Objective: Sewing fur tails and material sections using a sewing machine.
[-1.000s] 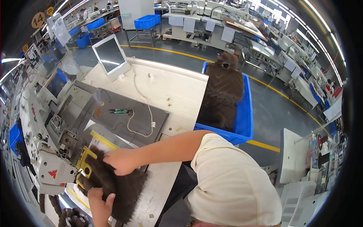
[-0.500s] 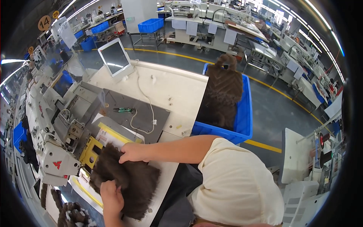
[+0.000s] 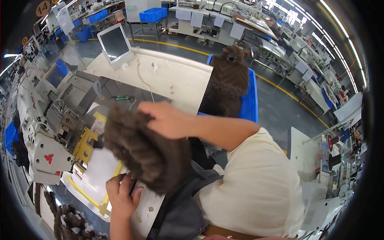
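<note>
A dark brown fur piece (image 3: 150, 150) hangs folded and slightly blurred above the sewing table's front edge. My right hand (image 3: 165, 120) is closed on its upper edge, fingers curled into the pile. Below the fur's lower left side is my left hand (image 3: 121, 196), at the table edge by the white work plate (image 3: 100, 170) with yellow tape borders. Its thumb stands apart from the bent fingers; a dark sliver shows between them, too small to make out. The white sewing machine head (image 3: 50, 158) and a yellow metal plate (image 3: 85, 147) are to the left.
A blue crate (image 3: 251, 96) with brown fur pieces (image 3: 230, 76) stands beyond the table's right edge. On the tabletop (image 3: 172, 72) are a screen (image 3: 115, 45), a cable and a green-handled tool (image 3: 122, 98). More dark fur (image 3: 74, 222) lies at lower left.
My right hand has lifted the fur up off the work plate and toward me, uncovering the white surface. My left hand has come away from the fur and its thumb has spread.
</note>
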Demonstrator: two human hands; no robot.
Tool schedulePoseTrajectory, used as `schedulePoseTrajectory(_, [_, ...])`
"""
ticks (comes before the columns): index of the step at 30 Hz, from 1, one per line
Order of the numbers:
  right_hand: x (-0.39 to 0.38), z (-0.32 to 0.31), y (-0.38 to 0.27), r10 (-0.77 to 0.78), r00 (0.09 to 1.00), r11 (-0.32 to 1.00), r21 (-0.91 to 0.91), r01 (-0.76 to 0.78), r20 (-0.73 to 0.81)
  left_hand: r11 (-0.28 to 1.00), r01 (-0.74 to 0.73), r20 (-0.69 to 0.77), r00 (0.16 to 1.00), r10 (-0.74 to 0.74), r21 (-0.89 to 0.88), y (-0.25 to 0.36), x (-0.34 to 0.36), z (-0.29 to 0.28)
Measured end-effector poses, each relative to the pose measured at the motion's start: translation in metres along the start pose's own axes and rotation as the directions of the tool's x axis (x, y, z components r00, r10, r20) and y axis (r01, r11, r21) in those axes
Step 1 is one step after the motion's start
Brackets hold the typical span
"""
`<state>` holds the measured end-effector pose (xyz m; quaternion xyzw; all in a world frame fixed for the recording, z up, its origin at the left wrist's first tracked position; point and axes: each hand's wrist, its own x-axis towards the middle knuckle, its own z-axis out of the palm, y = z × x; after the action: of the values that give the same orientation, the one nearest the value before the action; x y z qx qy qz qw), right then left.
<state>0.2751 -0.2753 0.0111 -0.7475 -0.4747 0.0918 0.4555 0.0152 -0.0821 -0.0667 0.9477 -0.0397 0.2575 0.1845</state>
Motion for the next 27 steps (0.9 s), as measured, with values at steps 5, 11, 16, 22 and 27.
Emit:
schedulePoseTrajectory(5, [-0.023,-0.127,-0.012,0.039,0.997,0.954,-0.295,-0.057,-0.068,0.991,0.13,0.126,0.984,-0.129,-0.003,-0.008,0.005,0.009])
schedulePoseTrajectory(11, [-0.06,-0.253,0.004,0.144,0.989,0.818,-0.558,-0.141,-0.039,0.983,0.174,0.233,0.955,-0.183,0.057,-0.01,0.01,0.01])
schedulePoseTrajectory(16, [-0.095,-0.292,0.042,0.376,0.925,0.717,-0.619,-0.321,-0.044,0.975,0.216,0.202,0.954,-0.223,0.054,-0.011,0.013,0.015])
schedulePoseTrajectory(22, [-0.096,-0.273,0.084,0.545,0.824,0.772,-0.477,-0.42,0.155,0.972,0.227,0.222,0.946,-0.236,0.067,-0.013,0.013,0.018])
schedulePoseTrajectory(27, [-0.099,-0.279,0.173,0.725,0.686,0.575,-0.605,-0.551,0.064,0.972,0.223,0.218,0.947,-0.235,0.078,-0.012,0.013,0.019])
